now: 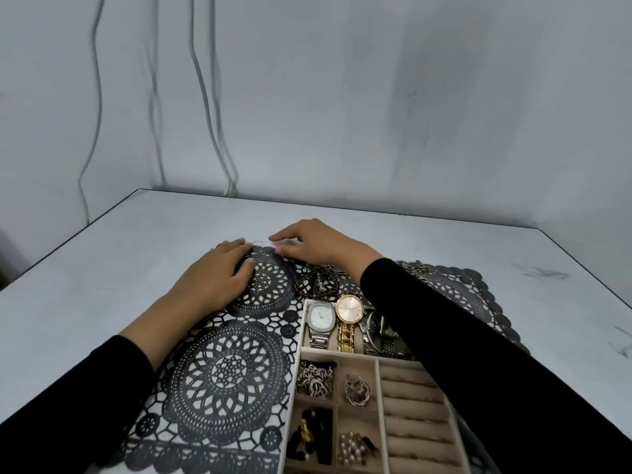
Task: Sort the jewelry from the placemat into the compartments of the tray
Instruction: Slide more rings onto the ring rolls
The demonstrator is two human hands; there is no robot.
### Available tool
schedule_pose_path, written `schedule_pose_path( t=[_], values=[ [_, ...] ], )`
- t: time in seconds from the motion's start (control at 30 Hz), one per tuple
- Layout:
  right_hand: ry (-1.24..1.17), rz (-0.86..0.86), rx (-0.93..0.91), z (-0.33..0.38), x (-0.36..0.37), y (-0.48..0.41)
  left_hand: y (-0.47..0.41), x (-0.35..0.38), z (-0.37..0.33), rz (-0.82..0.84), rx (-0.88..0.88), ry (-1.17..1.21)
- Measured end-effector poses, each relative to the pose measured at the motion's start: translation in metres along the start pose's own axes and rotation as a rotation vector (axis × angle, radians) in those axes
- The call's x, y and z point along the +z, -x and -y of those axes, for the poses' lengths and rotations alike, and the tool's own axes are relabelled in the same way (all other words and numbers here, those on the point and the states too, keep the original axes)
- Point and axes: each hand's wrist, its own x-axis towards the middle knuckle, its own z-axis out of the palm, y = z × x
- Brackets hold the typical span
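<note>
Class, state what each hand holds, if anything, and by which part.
The left hand seems to pinch a thin ring by its near rim, at the placemat's far edge. The right hand holds nothing; its straight fingers reach towards the ring.

A pale, faintly marbled desk [427,241] with a dark rim carries a black lace-patterned placemat [236,367], lying flat across its near middle.

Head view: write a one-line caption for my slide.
Left hand and right hand meet at a small ring on the far edge of the placemat; the tray holds watches and chains.
</note>
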Motion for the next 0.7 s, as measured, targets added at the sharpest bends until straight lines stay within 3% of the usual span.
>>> schedule_pose_path(
  t=[0.37,0.7],
  values=[
    [-0.066,0.0,-0.073,0.001,0.01,-0.022,-0.012,-0.018,0.028,-0.083,0.148,0.057],
    [-0.072,-0.071,-0.099,0.002,0.015,-0.034,-0.029,-0.015,0.03,-0.125,0.146,0.106]
  ],
)
